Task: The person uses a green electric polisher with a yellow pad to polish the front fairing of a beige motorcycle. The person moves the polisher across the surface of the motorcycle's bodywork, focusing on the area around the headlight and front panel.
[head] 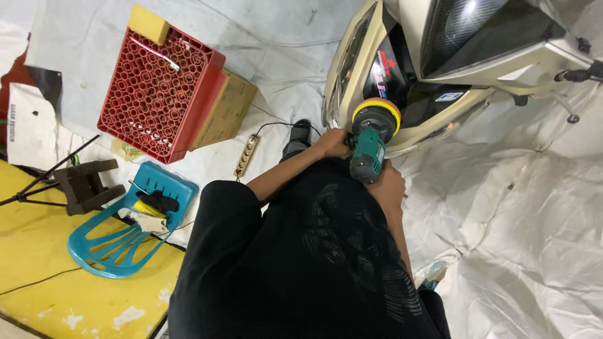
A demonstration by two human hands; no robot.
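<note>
A green polishing machine (369, 150) with a yellow-rimmed orange pad (377, 112) presses against the cream body panel of a scooter (440, 107). My left hand (331, 143) grips the side of the tool near its head. Around the rear body of the machine closes my right hand (384, 187). My black shirt hides the lower arms and my lap.
A red plastic crate (160, 88) with a yellow sponge (148, 24) rests on a cardboard box (227, 108) at the left. A power strip (246, 155) lies on the white sheet. A teal plastic chair (129, 226) and a dark stool (85, 185) stand on the yellow floor.
</note>
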